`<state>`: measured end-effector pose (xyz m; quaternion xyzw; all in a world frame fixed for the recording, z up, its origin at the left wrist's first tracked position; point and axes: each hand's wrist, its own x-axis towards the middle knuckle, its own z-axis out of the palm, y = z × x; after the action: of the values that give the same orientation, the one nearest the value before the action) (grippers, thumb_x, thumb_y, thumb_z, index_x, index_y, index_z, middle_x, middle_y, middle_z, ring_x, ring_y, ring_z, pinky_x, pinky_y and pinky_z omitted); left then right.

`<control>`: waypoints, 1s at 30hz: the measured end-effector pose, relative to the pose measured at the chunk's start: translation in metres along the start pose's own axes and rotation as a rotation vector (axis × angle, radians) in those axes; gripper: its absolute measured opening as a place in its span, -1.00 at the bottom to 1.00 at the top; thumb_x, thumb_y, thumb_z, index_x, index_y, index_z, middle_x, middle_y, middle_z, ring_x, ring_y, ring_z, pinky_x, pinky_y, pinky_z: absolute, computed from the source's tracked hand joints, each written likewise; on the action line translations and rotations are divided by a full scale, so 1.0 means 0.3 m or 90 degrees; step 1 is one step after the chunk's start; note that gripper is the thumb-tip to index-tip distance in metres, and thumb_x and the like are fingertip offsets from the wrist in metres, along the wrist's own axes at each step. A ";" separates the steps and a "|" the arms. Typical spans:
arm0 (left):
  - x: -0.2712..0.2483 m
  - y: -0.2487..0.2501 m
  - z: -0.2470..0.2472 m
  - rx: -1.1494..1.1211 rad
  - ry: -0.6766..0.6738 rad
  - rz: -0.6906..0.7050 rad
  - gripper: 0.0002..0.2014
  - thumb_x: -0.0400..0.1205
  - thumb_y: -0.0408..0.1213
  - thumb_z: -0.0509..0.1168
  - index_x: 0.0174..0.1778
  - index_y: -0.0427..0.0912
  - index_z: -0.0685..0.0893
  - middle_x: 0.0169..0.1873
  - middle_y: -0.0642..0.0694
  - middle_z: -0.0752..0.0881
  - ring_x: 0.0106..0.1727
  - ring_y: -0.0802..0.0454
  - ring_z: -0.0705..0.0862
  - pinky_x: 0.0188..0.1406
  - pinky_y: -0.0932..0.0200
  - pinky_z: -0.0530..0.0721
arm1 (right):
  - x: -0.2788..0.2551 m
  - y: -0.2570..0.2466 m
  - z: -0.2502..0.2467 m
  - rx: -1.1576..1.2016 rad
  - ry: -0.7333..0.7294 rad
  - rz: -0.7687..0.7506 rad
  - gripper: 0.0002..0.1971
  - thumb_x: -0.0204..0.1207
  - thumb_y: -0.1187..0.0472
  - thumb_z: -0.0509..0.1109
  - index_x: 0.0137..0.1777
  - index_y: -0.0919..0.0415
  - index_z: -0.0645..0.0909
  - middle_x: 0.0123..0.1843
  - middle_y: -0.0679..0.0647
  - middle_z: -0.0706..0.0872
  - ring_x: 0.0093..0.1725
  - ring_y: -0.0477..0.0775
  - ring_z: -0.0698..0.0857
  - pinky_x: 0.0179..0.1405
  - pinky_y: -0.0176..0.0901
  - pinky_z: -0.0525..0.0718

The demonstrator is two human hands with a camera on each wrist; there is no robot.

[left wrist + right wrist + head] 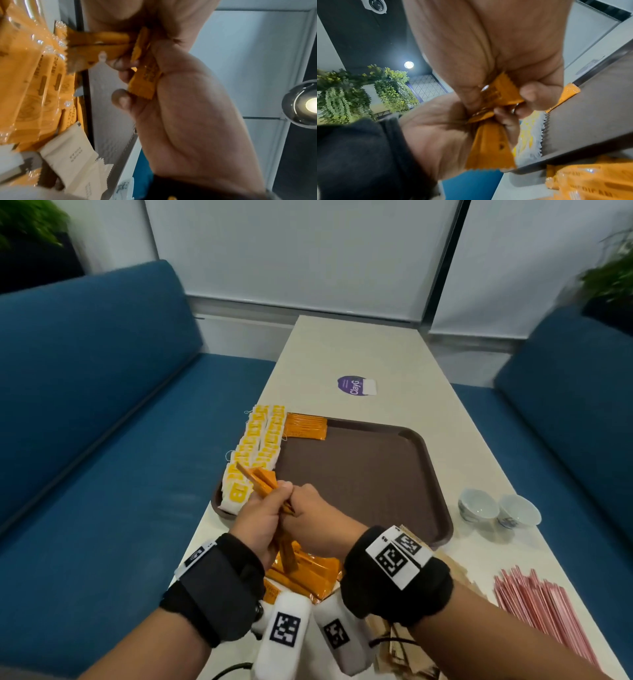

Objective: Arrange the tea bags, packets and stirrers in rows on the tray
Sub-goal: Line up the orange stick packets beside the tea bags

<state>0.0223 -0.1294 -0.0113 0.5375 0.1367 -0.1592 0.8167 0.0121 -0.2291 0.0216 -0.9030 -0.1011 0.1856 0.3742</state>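
Note:
Both hands meet above the near left corner of the brown tray (376, 484). My left hand (270, 505) grips a small bunch of orange packets (262, 479) that fan up and to the left. My right hand (303, 503) pinches the same bunch from the right; in the right wrist view its fingers (537, 97) curl round an orange packet (501, 93). Yellow-and-white tea bags (258, 446) lie in two columns along the tray's left side. A short row of orange packets (306, 426) lies at its far left corner.
A loose pile of orange packets (305, 571) lies on the table under my wrists, with beige sugar packets (448, 563) beside it. Pink stirrers (541, 611) lie at the near right. Two white cups (478, 505) stand right of the tray. Blue sofas flank the table.

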 end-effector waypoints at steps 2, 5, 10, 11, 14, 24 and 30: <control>0.003 0.011 -0.016 -0.024 -0.007 0.006 -0.70 0.66 -0.21 0.24 0.27 -0.25 0.60 -0.03 -0.24 0.77 -0.01 -0.10 0.76 -0.14 0.06 0.70 | 0.001 0.003 -0.024 0.019 -0.037 -0.009 -0.78 0.69 0.11 0.17 0.25 0.17 0.48 0.18 0.19 0.44 0.00 0.16 0.60 0.04 -0.05 0.63; 0.002 0.020 -0.037 -0.068 -0.034 0.009 -0.72 0.65 -0.18 0.23 0.19 -0.24 0.62 -0.27 -0.18 0.80 -0.28 -0.04 0.80 -0.45 0.14 0.71 | -0.002 0.002 -0.053 0.053 -0.043 -0.054 -0.80 0.70 0.06 0.17 0.07 0.13 0.56 0.02 0.14 0.54 -0.19 0.02 0.57 -0.19 -0.19 0.54; -0.003 0.024 -0.057 -0.076 -0.015 0.012 -0.75 0.59 -0.18 0.27 0.13 -0.20 0.64 -0.28 -0.19 0.80 -0.27 -0.14 0.79 -0.32 -0.04 0.77 | -0.007 0.024 -0.087 0.170 0.041 0.009 -0.77 0.70 0.19 0.20 0.23 0.17 0.64 -0.16 0.03 0.67 -0.29 -0.13 0.63 -0.34 -0.34 0.62; 0.004 0.023 -0.063 -0.063 0.007 0.009 -0.72 0.57 -0.19 0.31 0.16 -0.20 0.65 -0.17 -0.23 0.80 -0.09 -0.24 0.77 -0.06 -0.21 0.74 | -0.003 0.030 -0.090 0.184 0.044 0.024 -0.77 0.68 0.19 0.23 0.25 0.16 0.63 -0.21 0.02 0.67 -0.34 -0.13 0.63 -0.39 -0.33 0.61; 0.016 0.023 -0.065 -0.044 0.041 0.011 -0.61 0.48 -0.18 0.40 0.20 -0.23 0.66 0.00 -0.29 0.76 0.15 -0.38 0.68 0.27 -0.40 0.54 | 0.004 0.036 -0.099 0.256 0.028 0.040 -0.83 0.64 0.22 0.31 0.19 0.11 0.63 -0.26 0.05 0.69 -0.37 -0.06 0.66 -0.46 -0.23 0.58; 0.035 0.048 -0.064 -0.108 0.055 0.087 -0.63 0.33 -0.03 0.35 -0.01 -0.11 0.68 -0.44 -0.05 0.69 -0.40 0.04 0.60 -0.50 0.23 0.66 | 0.038 0.094 -0.120 0.066 0.319 -0.149 -0.86 0.48 0.36 0.46 -0.12 0.09 0.75 -0.20 -0.10 0.59 -0.23 -0.18 0.57 -0.26 -0.47 0.54; 0.030 0.082 -0.069 -0.079 0.038 0.113 -0.83 0.55 -0.16 0.29 -0.03 -0.12 0.70 -0.39 0.00 0.74 -0.36 0.10 0.67 -0.39 0.21 0.68 | 0.030 0.131 -0.146 -0.066 0.525 -0.378 -0.86 0.45 0.23 0.43 -0.21 0.26 0.80 -0.18 0.04 0.64 -0.19 -0.06 0.56 -0.31 -0.33 0.58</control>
<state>0.0393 -0.1022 -0.0022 0.5005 0.1224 -0.0612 0.8549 0.0400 -0.2818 0.0197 -0.8509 -0.2062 -0.3059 0.3741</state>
